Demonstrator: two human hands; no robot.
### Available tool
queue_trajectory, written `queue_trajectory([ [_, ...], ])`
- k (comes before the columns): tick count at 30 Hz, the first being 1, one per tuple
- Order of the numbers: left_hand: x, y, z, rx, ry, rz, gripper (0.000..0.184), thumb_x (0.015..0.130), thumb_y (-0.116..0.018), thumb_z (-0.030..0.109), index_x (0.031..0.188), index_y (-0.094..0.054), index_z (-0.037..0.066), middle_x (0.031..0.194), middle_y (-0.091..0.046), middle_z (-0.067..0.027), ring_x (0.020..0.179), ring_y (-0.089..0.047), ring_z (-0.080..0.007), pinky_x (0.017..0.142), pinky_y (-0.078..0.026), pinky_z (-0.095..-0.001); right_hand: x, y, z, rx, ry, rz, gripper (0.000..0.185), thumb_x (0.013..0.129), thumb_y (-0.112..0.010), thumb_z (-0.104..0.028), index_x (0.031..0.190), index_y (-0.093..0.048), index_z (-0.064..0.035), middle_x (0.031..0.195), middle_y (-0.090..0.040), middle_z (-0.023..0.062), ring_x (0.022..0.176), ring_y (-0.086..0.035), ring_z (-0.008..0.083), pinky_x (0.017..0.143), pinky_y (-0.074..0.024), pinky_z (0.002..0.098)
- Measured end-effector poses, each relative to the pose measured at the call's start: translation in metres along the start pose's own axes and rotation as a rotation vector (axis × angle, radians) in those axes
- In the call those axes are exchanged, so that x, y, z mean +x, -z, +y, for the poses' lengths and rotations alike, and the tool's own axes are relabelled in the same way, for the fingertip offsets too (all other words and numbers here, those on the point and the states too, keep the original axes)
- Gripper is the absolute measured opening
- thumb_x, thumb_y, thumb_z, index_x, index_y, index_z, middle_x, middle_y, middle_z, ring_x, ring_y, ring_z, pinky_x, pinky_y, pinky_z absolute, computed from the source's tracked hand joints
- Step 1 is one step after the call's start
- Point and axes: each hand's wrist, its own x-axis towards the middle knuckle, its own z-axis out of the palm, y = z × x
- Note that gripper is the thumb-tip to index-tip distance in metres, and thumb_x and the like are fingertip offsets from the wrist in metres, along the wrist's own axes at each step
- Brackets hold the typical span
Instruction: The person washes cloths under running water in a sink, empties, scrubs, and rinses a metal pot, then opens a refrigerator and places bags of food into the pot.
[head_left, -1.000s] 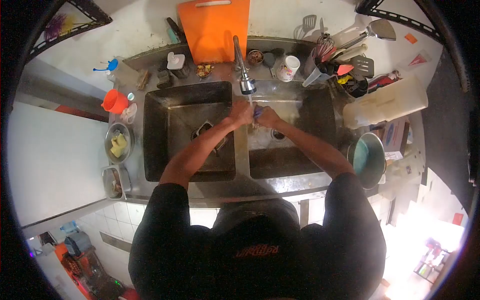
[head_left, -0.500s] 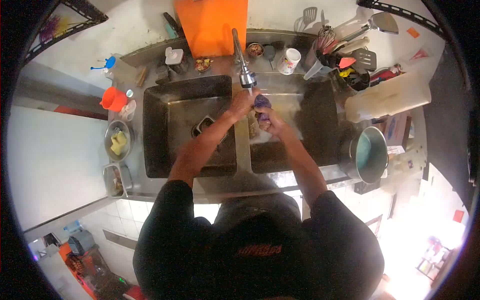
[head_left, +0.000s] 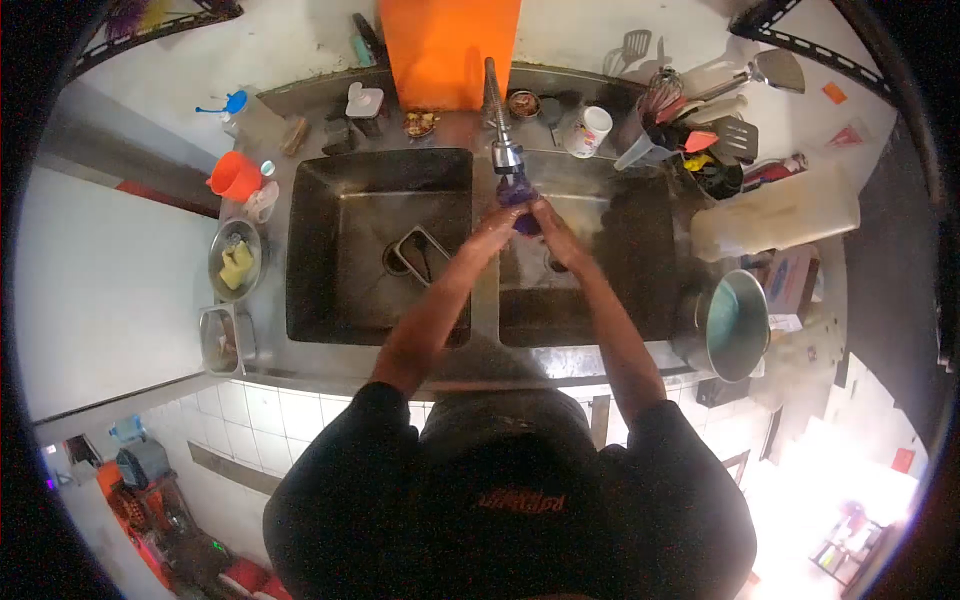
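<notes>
Under the faucet head [head_left: 507,156], a purple cloth-like item [head_left: 517,192] hangs between my two hands, over the near-left part of the right sink basin [head_left: 620,300]. My left hand [head_left: 493,229] is closed on its left side. On its right side, my right hand [head_left: 552,228] grips it with the thumb near the top. The two hands nearly touch. In the left basin [head_left: 335,290], a small metal container [head_left: 425,256] lies tilted by the drain.
An orange board [head_left: 450,50] stands behind the faucet. Utensils [head_left: 690,130], a white tub [head_left: 586,131], a large plastic container [head_left: 775,215] and a metal pot [head_left: 735,325] line the right. At left are a red cup [head_left: 235,177] and a bowl with yellow pieces [head_left: 237,262].
The purple item, bunched up and twisted before, is now spread more between my hands directly beneath the faucet. My right hand has moved up and closer to my left. The camera view has shifted slightly.
</notes>
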Motion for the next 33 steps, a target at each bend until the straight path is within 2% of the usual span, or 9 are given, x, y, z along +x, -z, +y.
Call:
queue_trajectory([
  [2, 0.004, 0.017, 0.015, 0.347, -0.025, -0.027, 0.028, 0.08, -0.069, 0.024, 0.1, -0.061, 0.006, 0.091, -0.062, -0.0016, 0.077, -0.06, -0.0138, 0.07, -0.049, -0.03, -0.02, 0.005, -0.031, -1.017, 0.191, 0.072, 0.074, 0.082, -0.053, -0.062, 0.136, -0.038, -0.0135, 0.13, -0.047, 0.0165, 0.112, -0.051, 0.032, 0.09, -0.0438, 0.0439],
  [4, 0.012, 0.018, 0.046, 0.386, 0.107, -0.149, 0.019, 0.083, -0.064, 0.021, 0.095, -0.063, 0.007, 0.092, -0.062, -0.0023, 0.077, -0.06, -0.0133, 0.069, -0.049, -0.0301, -0.03, 0.004, -0.048, -1.106, 0.509, 0.244, 0.071, 0.078, -0.065, -0.046, 0.136, -0.038, -0.0156, 0.136, -0.04, 0.0164, 0.111, -0.05, 0.0374, 0.091, -0.0434, 0.0476],
  [8, 0.04, 0.027, 0.055, 1.272, -0.604, -0.801, 0.022, 0.075, -0.067, 0.022, 0.087, -0.064, 0.004, 0.087, -0.065, -0.0047, 0.088, -0.058, -0.0149, 0.077, -0.046, -0.0334, 0.002, 0.009, -0.066, -1.506, 0.814, -0.033, 0.066, 0.075, -0.067, -0.029, 0.134, -0.04, -0.0156, 0.134, -0.041, 0.0138, 0.112, -0.05, 0.0362, 0.092, -0.0446, 0.0461],
  [9, 0.039, 0.024, 0.057, 1.041, -0.536, -0.879, 0.022, 0.073, -0.068, 0.021, 0.086, -0.064, 0.004, 0.087, -0.066, -0.0058, 0.088, -0.059, -0.0166, 0.078, -0.046, -0.0333, 0.012, 0.011, -0.062, -1.554, 0.799, -0.062, 0.063, 0.075, -0.067, -0.024, 0.132, -0.041, -0.0152, 0.132, -0.043, 0.0134, 0.112, -0.05, 0.0364, 0.091, -0.0449, 0.0459],
  [12, 0.022, 0.003, 0.067, 0.916, 0.189, -0.631, 0.028, 0.072, -0.068, 0.023, 0.091, -0.064, 0.003, 0.088, -0.066, -0.0102, 0.089, -0.06, -0.0246, 0.078, -0.047, -0.0349, 0.037, 0.013, -0.05, -1.45, 0.766, -0.253, 0.055, 0.074, -0.064, -0.02, 0.125, -0.045, -0.011, 0.126, -0.048, 0.0161, 0.103, -0.056, 0.0367, 0.084, -0.0488, 0.0453],
  [22, 0.026, 0.06, 0.015, 1.552, -0.459, -0.294, 0.028, 0.067, -0.07, 0.024, 0.082, -0.063, 0.001, 0.08, -0.065, -0.0191, 0.081, -0.064, -0.0334, 0.073, -0.05, -0.0424, 0.041, -0.02, -0.029, -1.453, 0.455, -0.116, 0.037, 0.072, -0.063, -0.02, 0.104, -0.057, -0.0029, 0.085, -0.065, 0.0201, 0.079, -0.063, 0.0384, 0.071, -0.052, 0.046],
  [27, 0.01, 0.052, 0.014, 1.731, -0.093, -0.078, 0.031, 0.065, -0.069, 0.025, 0.089, -0.066, 0.004, 0.086, -0.066, -0.0194, 0.082, -0.064, -0.0374, 0.07, -0.051, -0.0448, 0.037, -0.023, 0.003, -1.124, 0.342, -0.036, 0.035, 0.069, -0.066, -0.031, 0.088, -0.062, -0.0012, 0.088, -0.065, 0.0224, 0.085, -0.062, 0.0406, 0.074, -0.0497, 0.0483],
  [31, -0.033, 0.001, 0.055, 1.777, -0.397, -0.051, 0.033, 0.066, -0.071, 0.026, 0.09, -0.066, 0.004, 0.082, -0.066, -0.0194, 0.081, -0.064, -0.0379, 0.068, -0.051, -0.0444, 0.055, 0.002, 0.05, -0.947, 0.335, -0.038, 0.034, 0.069, -0.066, -0.03, 0.087, -0.062, -0.0012, 0.078, -0.066, 0.0191, 0.072, -0.065, 0.0346, 0.062, -0.0508, 0.044],
  [33, -0.041, -0.014, 0.063, 1.533, -0.371, -0.112, 0.035, 0.065, -0.074, 0.021, 0.093, -0.063, 0.004, 0.086, -0.065, -0.0168, 0.08, -0.063, -0.0341, 0.072, -0.05, -0.041, 0.03, 0.007, 0.03, -0.633, -0.078, -0.154, 0.031, 0.071, -0.064, -0.027, 0.086, -0.062, -0.0002, 0.068, -0.063, 0.0139, 0.059, -0.061, 0.0223, 0.05, -0.0477, 0.0372],
])
